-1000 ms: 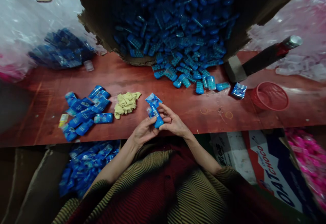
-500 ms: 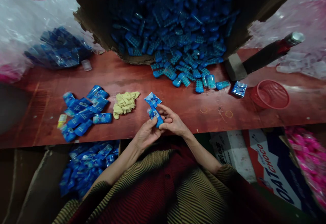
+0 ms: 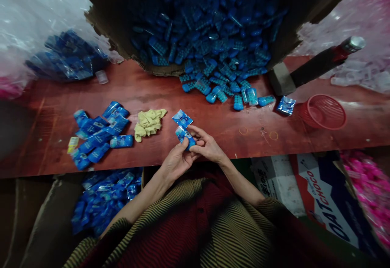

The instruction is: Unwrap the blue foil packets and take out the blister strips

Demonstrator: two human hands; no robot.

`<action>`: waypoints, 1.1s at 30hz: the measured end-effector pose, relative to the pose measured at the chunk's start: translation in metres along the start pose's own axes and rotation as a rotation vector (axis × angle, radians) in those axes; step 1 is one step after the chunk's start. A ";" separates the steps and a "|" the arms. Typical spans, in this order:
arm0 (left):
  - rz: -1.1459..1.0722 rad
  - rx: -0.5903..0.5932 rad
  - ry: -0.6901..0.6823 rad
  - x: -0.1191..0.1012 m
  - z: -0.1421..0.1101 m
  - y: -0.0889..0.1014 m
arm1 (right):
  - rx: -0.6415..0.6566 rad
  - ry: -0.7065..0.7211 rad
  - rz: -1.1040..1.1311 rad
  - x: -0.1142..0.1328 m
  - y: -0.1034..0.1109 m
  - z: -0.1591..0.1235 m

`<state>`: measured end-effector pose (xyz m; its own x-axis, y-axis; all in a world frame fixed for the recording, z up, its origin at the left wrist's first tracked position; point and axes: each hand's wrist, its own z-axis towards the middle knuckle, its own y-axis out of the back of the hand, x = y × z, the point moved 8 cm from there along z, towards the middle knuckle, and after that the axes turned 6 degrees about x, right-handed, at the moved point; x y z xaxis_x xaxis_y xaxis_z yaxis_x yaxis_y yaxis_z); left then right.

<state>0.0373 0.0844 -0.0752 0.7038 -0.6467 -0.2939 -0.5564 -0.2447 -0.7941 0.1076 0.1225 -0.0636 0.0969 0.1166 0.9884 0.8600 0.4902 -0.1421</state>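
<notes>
Your left hand and right hand together grip a blue packet above the bench's near edge.

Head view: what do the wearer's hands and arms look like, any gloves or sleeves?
Left hand and right hand are bare: no gloves, and no ring, watch or bracelet that I can make out. Loose sleeves stop short of the wrists, with fine wavy olive-yellow and black stripes and dark red parts. No markings legible on them.
</notes>
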 end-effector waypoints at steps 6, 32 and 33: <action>-0.027 0.050 -0.043 -0.002 0.000 -0.003 | 0.000 -0.020 0.092 -0.006 -0.001 0.004; -0.074 0.007 -0.028 -0.005 0.002 0.009 | -0.066 -0.122 0.143 -0.026 -0.005 0.005; -0.061 0.001 -0.043 -0.006 0.002 0.011 | -0.079 -0.123 0.117 -0.025 -0.007 0.005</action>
<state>0.0283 0.0867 -0.0830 0.7549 -0.5987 -0.2676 -0.5113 -0.2819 -0.8118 0.0967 0.1210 -0.0874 0.1406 0.2763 0.9507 0.8836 0.3982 -0.2464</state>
